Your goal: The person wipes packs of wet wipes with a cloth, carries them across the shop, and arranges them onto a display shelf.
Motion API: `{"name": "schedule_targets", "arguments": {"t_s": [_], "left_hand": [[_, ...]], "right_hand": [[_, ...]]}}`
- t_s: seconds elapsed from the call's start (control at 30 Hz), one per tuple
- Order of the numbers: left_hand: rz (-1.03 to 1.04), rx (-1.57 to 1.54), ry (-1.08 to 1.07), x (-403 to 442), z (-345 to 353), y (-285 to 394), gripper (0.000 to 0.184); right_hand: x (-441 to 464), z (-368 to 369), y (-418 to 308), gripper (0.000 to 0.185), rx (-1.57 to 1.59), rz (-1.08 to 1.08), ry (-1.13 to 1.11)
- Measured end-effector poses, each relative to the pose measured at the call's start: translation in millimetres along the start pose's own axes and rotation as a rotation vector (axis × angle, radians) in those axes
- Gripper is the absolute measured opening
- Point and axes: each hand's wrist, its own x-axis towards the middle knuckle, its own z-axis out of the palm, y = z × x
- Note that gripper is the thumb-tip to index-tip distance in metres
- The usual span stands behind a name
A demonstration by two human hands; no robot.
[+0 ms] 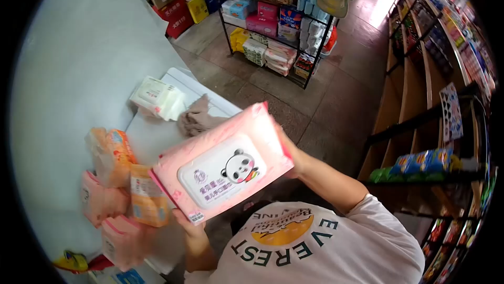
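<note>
Left hand (190, 226) holds pink pack (223, 164); orange pack (147, 196), grey-brown cloth (197, 117) nearby.

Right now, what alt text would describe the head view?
A person's left hand and right hand hold a pink plastic wipes pack with a white, panda-printed lid. Behind it on a white surface lie a crumpled brown cloth and a pale pack, with pink plastic packs and orange packs to the left; a stocked black shelf stands beyond.
</note>
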Motion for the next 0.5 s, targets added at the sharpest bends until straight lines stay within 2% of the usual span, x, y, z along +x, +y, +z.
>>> {"name": "schedule_targets", "arguments": {"t_s": [0.03,0.07,0.1,0.17,0.23,0.3,0.37,0.4,0.5], "left_hand": [[-0.003,0.000,-0.057,11.4,26.1,-11.9,0.075],[-0.007,0.000,-0.114,22.8,52.1,-24.0,0.078],[-0.010,0.001,-0.170,34.0,78.1,-36.1,0.082],[-0.071,0.054,-0.056,52.7,120.6,-69.9,0.082],[-0.172,-0.010,-0.114,72.4,151.8,-104.0,0.080],[-0.149,-0.034,-0.077,87.9,177.0,-129.7,0.076],[-0.215,-0.087,-0.136,104.4,197.8,-145.4,0.074],[-0.278,-0.121,-0.050,109.9,204.3,-150.5,0.074],[-0.291,-0.275,0.064,138.7,208.2,-169.6,0.073]], "right_hand": [[-7.6,-23.3,-21.5,0.066,0.027,0.009,-0.068],[-12.8,-43.4,-42.4,0.072,-0.110,0.050,-0.022],[-20.4,-65.7,-61.8,0.072,-0.110,0.075,-0.039],[-39.3,-105.5,-92.2,0.074,-0.017,0.070,0.113],[-51.8,-147.6,-120.0,0.076,-0.125,0.088,0.104],[-61.2,-175.0,-142.2,0.074,-0.089,0.184,0.203],[-55.6,-198.4,-157.3,0.072,-0.079,0.206,0.192],[-48.3,-209.8,-164.4,0.071,-0.057,0.199,0.201],[-15.9,-241.8,-183.8,0.068,-0.098,0.226,0.156]]}}
